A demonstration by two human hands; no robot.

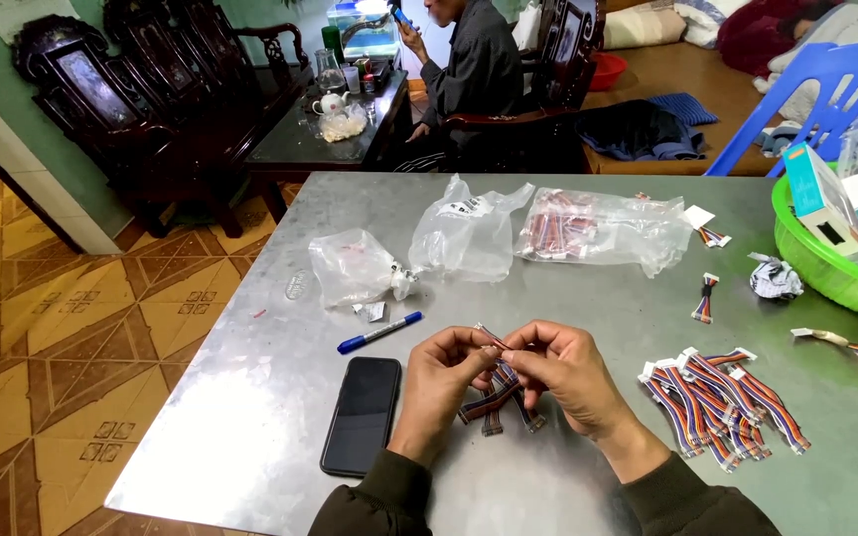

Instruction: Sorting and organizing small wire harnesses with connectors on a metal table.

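Note:
My left hand [441, 382] and my right hand [563, 372] meet above the grey metal table [250, 417], both pinching a small bundle of striped ribbon cables [497, 382] with white connectors. The cable ends hang below my fingers toward the table. A pile of the same multicoloured cables [722, 402] lies just right of my right hand. A black phone [362, 414] rests face up left of my left hand, with a blue marker pen [379, 333] beyond it.
Three clear plastic bags [469, 238] lie mid-table, one holding more cables [588, 228]. A green basket [826, 268] with boxes stands at the right edge. Loose cables [705, 298] and crumpled paper [775, 278] lie nearby. A person [474, 65] sits in a dark wooden chair beyond.

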